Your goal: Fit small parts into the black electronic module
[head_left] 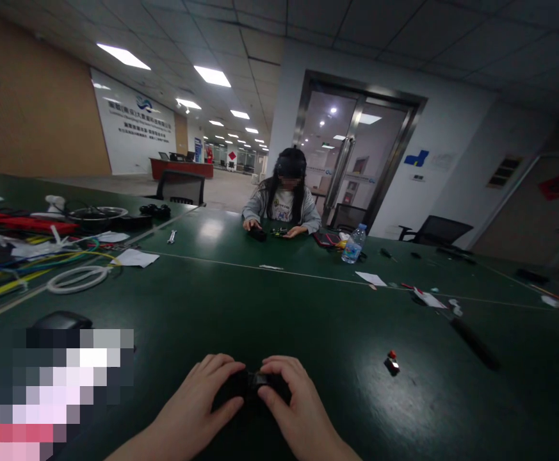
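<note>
Both of my hands are close together at the near edge of the green table, wrapped round one small black object point(259, 380). My left hand point(207, 390) grips its left end between thumb and fingers. On the right end, the thumb and fingers of my right hand point(291, 390) are closed in the same way. The object is dark and mostly covered by my fingers, so its kind does not show. Off to the right, a small black and orange piece point(392, 363) lies on the table.
Across the table point(212, 301) sits a person point(282, 198) handling small dark things. A water bottle point(355, 244) stands near them. Cables point(77, 280), white paper point(136, 258) and a wrench point(171, 237) lie at left. A dark long-handled tool point(474, 342) rests at right. The near left is pixelated.
</note>
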Demonstrator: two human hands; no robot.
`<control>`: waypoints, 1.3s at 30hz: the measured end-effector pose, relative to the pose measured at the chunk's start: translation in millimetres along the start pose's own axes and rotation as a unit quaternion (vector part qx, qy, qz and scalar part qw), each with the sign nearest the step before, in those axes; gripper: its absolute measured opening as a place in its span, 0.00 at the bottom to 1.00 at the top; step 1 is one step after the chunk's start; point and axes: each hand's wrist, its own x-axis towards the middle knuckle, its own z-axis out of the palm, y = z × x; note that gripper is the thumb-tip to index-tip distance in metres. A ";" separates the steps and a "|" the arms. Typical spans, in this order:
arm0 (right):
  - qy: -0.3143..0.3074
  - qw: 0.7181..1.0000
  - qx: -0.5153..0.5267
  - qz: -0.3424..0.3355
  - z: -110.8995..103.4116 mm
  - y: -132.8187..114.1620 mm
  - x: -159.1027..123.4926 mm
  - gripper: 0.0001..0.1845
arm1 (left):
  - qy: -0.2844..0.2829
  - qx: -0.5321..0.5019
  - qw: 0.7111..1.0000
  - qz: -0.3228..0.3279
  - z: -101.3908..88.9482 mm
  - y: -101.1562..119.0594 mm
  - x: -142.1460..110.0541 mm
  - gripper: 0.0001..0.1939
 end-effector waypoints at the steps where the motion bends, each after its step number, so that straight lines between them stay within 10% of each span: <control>1: 0.005 1.000 0.006 0.006 -1.1 -0.6 0.2 0.10 | -0.001 -0.001 1.000 -0.001 0.0 -0.2 0.1 0.18; 24: 0.248 0.955 0.141 0.081 -17.1 18.4 4.3 0.19 | 0.004 0.018 1.000 -0.024 0.3 6.6 -0.1 0.17; 39: 0.260 0.949 0.153 0.091 -20.0 23.0 6.0 0.22 | -0.045 -0.017 0.998 -0.030 -12.4 10.4 0.3 0.18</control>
